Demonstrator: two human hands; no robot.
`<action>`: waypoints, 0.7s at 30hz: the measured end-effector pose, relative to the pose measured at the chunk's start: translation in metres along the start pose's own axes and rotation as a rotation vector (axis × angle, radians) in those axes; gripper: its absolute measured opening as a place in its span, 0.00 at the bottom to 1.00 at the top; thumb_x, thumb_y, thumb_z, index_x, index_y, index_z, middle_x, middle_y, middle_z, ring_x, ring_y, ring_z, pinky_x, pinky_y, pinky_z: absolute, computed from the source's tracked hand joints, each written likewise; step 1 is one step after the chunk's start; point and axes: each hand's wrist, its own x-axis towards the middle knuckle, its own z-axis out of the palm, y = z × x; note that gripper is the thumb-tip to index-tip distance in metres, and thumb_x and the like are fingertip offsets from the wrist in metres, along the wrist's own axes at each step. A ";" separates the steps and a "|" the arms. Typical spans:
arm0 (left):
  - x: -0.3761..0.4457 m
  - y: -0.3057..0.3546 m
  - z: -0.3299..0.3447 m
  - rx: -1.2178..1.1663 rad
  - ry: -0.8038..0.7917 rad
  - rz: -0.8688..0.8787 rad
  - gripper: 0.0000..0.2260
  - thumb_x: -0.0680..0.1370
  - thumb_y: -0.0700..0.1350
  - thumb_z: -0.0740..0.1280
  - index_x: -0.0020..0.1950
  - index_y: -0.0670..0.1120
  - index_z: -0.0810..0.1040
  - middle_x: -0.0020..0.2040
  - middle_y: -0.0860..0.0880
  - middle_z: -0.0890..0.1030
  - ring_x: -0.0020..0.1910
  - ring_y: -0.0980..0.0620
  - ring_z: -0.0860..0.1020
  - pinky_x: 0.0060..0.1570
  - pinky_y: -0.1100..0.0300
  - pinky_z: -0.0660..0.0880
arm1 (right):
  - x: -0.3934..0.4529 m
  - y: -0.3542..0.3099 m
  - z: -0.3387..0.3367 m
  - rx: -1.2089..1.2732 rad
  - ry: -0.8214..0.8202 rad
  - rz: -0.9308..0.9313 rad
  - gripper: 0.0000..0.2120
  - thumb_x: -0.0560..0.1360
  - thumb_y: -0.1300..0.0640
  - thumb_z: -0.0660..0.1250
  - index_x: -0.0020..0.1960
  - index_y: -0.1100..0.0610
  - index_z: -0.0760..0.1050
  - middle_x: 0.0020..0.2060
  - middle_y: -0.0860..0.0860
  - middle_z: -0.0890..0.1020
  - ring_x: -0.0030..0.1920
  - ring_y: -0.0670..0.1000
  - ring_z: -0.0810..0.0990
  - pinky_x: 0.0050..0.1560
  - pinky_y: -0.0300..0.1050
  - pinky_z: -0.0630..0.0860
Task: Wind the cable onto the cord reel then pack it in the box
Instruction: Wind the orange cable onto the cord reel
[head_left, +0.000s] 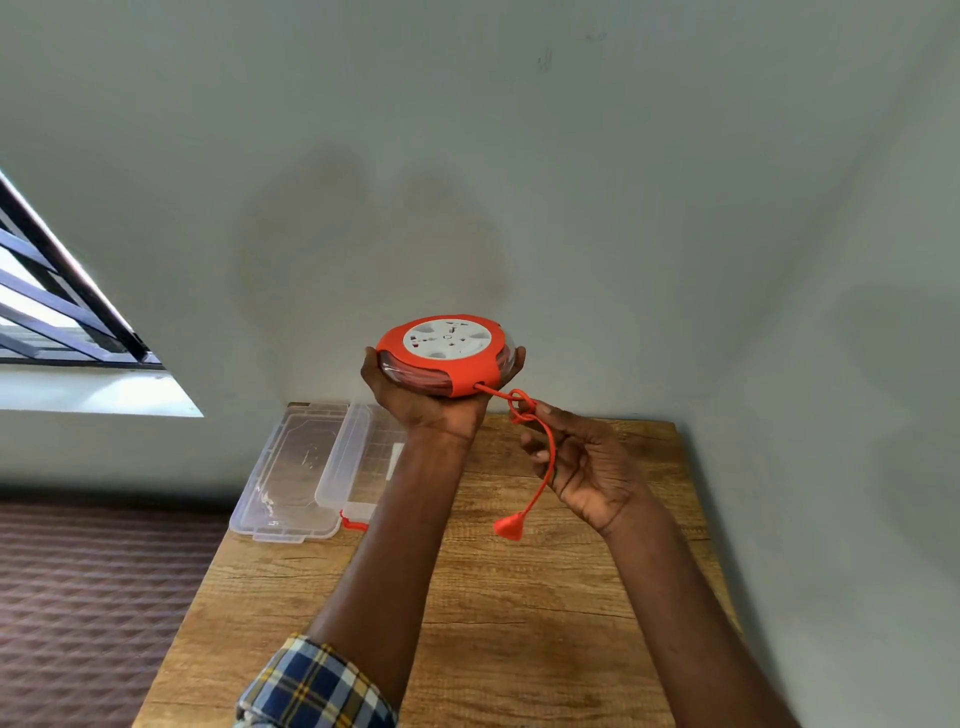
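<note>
My left hand (426, 402) holds the round orange cord reel (445, 353) from underneath, raised above the table, its white socket face up. A short length of orange cable (546, 457) comes out of the reel's front. It forms a small loop or knot near my right hand (587, 467), then hangs down to the orange plug (510, 525). The fingers of my right hand are curled around the cable just below the loop. The clear plastic box (332, 467) lies open on the table's far left corner, with its lid (285, 478) folded out to the left.
The wooden table (519, 623) stands against a grey wall, with patterned carpet (93, 597) to its left. A barred window (47, 306) is at the far left. A small red item (353, 524) lies by the box's near edge.
</note>
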 end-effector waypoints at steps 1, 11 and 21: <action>-0.001 0.000 0.001 0.002 -0.003 -0.003 0.41 0.74 0.72 0.59 0.79 0.48 0.70 0.76 0.33 0.73 0.74 0.24 0.70 0.66 0.16 0.61 | 0.000 0.000 0.000 0.007 -0.011 0.008 0.18 0.74 0.64 0.70 0.63 0.69 0.80 0.56 0.62 0.84 0.44 0.54 0.83 0.35 0.39 0.78; -0.007 -0.002 0.004 0.030 0.071 -0.003 0.39 0.76 0.72 0.57 0.78 0.47 0.72 0.74 0.33 0.75 0.71 0.25 0.72 0.55 0.15 0.67 | -0.001 0.000 0.000 -0.043 -0.079 -0.035 0.21 0.75 0.72 0.66 0.67 0.63 0.78 0.58 0.61 0.84 0.52 0.58 0.85 0.44 0.41 0.83; -0.004 -0.002 0.003 -0.010 0.066 -0.040 0.39 0.75 0.72 0.59 0.78 0.47 0.72 0.75 0.33 0.74 0.73 0.25 0.71 0.57 0.12 0.60 | 0.002 0.002 -0.002 -0.130 0.019 -0.015 0.18 0.72 0.67 0.69 0.62 0.68 0.79 0.58 0.64 0.83 0.37 0.49 0.79 0.31 0.37 0.77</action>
